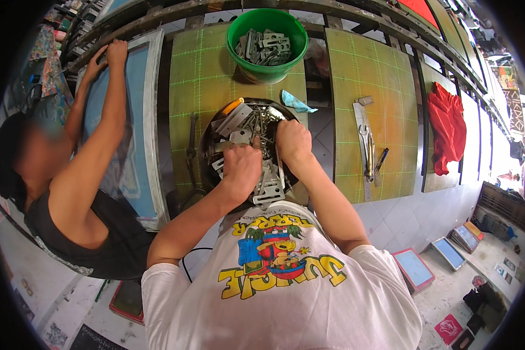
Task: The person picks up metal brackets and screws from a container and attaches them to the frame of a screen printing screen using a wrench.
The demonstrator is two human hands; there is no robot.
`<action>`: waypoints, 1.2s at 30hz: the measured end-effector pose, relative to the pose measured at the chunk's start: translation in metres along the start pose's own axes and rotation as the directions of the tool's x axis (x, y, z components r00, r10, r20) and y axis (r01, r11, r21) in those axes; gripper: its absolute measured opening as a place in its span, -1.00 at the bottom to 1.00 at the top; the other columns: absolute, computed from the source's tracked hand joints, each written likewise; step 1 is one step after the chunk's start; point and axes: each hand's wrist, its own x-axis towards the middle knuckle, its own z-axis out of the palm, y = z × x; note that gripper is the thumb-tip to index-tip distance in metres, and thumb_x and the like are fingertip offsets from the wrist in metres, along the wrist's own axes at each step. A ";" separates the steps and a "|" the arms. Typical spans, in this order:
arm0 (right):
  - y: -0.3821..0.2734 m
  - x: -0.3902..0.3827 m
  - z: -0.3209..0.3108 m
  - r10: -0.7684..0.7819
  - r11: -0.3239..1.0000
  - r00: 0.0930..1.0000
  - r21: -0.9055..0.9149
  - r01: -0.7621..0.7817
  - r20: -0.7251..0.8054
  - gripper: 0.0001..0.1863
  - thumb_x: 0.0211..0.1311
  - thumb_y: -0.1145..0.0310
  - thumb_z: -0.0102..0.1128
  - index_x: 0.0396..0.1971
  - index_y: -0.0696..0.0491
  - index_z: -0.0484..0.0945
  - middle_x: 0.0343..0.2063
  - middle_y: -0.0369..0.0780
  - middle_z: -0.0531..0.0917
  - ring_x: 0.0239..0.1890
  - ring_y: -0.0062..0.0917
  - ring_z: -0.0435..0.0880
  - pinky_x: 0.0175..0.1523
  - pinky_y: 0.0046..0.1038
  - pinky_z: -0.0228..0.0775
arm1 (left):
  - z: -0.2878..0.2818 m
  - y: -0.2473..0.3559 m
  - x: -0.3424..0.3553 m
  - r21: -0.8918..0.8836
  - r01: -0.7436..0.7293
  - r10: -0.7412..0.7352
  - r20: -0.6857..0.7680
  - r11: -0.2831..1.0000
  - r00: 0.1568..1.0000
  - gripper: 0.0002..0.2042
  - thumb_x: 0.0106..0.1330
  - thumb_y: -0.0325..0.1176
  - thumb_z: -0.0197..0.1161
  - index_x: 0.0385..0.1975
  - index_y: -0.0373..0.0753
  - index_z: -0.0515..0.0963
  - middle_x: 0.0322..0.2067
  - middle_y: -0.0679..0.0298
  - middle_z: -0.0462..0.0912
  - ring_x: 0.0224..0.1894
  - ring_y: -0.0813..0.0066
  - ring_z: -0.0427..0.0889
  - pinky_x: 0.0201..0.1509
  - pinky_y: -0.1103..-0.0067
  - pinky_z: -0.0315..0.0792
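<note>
1. Left grip [243,166] sits at mid-frame over the bowl [286,109]; I see its index finger reaching down among the metal parts [235,119], the other fingers curled. Whether it pinches a part I cannot tell.
2. Right grip [294,140] is just beside it, curled at the bowl's right rim. Its fingertips are hidden from me, so I cannot tell if it is closed on anything.
3. Mid-frame, the bowl is dark and round, heaped with flat plates and thin bolts [266,123]. One slotted plate [269,192] lies at its lower side, and an orange handle [233,105] shows at its upper left.
4. At upper centre I have a green bucket [267,76] on the yellow-green bench [184,70], with more slotted plates inside.
5. Between bucket and bowl, to the right, lies a pale blue rag [297,102].
6. Right of centre I see a wrench [365,140] and a pen [382,156]; farther right, a red cloth [447,128].
7. At left, a co-worker [79,204] has both hands at the upper end of a blue screen [137,87].
</note>
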 end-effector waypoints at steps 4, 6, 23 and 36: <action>-0.001 0.006 0.003 0.032 0.999 0.999 -0.026 -0.031 0.022 -0.83 0.21 0.48 0.20 -0.43 0.07 0.78 -0.38 -0.09 0.79 -0.29 -0.23 0.84 -0.26 -0.30 0.72 | 0.000 0.003 0.000 -0.001 0.008 -0.008 -0.088 1.000 0.996 -0.82 0.30 -0.39 0.21 -0.21 -0.21 0.74 -0.54 0.21 0.73 -0.44 0.31 0.75 -0.38 0.41 0.49; -0.003 0.009 0.005 0.052 0.998 0.998 -0.030 -0.050 0.037 -0.83 0.22 0.49 0.19 -0.41 0.07 0.79 -0.35 -0.07 0.80 -0.27 -0.21 0.84 -0.24 -0.29 0.71 | 0.002 0.002 0.000 -0.013 -0.001 0.000 -0.069 1.000 0.998 -0.74 0.30 -0.40 0.20 -0.07 -0.25 0.69 -0.53 0.17 0.72 -0.45 0.26 0.74 -0.38 0.38 0.51; 0.051 -0.039 -0.006 -0.190 -0.432 0.886 0.774 -0.463 0.423 -0.80 0.43 0.40 -0.16 -0.16 0.11 0.48 -0.39 -0.15 0.66 -0.49 -0.49 0.64 -0.47 -0.56 0.38 | 0.000 0.002 -0.002 0.019 0.012 -0.012 0.001 1.000 1.000 -0.63 0.38 -0.39 0.13 0.15 -0.20 0.63 -0.50 0.29 0.73 -0.35 0.32 0.73 -0.35 0.42 0.50; -0.001 0.002 0.019 -0.003 1.000 0.995 -0.009 0.002 -0.103 -0.86 0.24 0.47 0.14 -0.39 0.15 0.69 -0.34 -0.05 0.75 -0.30 -0.15 0.81 -0.22 -0.21 0.69 | 0.006 0.001 -0.002 0.019 0.004 -0.003 -0.038 1.000 0.999 -0.78 0.31 -0.36 0.20 -0.11 -0.19 0.70 -0.48 0.24 0.72 -0.36 0.33 0.73 -0.33 0.42 0.50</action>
